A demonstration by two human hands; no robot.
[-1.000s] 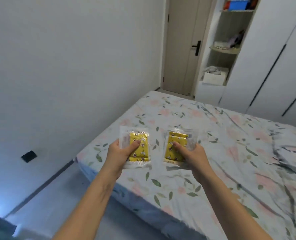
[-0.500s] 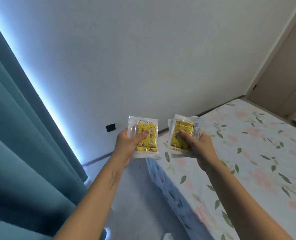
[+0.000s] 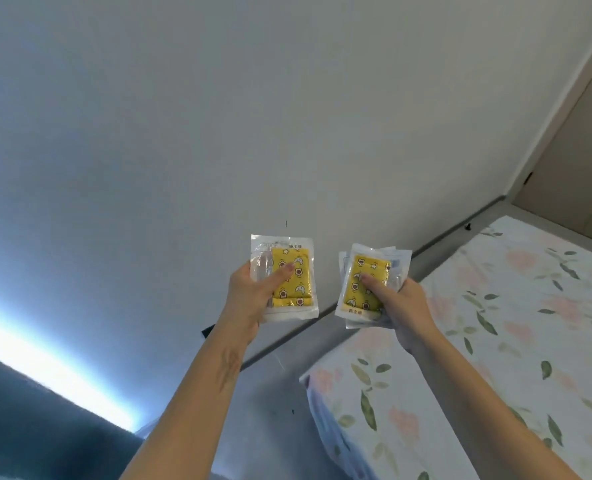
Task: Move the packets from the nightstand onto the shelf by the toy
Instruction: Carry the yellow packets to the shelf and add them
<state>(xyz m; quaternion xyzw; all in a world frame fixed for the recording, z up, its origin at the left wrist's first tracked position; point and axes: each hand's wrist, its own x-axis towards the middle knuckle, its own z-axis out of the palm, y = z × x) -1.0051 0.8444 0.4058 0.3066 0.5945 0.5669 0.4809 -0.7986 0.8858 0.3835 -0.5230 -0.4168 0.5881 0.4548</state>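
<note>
Left hand (image 3: 253, 294) thumb pinches one packet (image 3: 284, 277) mid-frame; right hand (image 3: 400, 303) thumb clamps a small stack of packets (image 3: 369, 284) just beside it. They look light, floppy and slick, so I'd pinch flat across the middle. Bed (image 3: 495, 341) lower right, curtain (image 3: 28, 427) lower left, bare wall (image 3: 218, 116) ahead; no shelf or toy in sight.

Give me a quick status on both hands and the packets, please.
Left hand holds one clear yellow-printed packet. Right hand holds a stack of them. No shelf in view.
</note>
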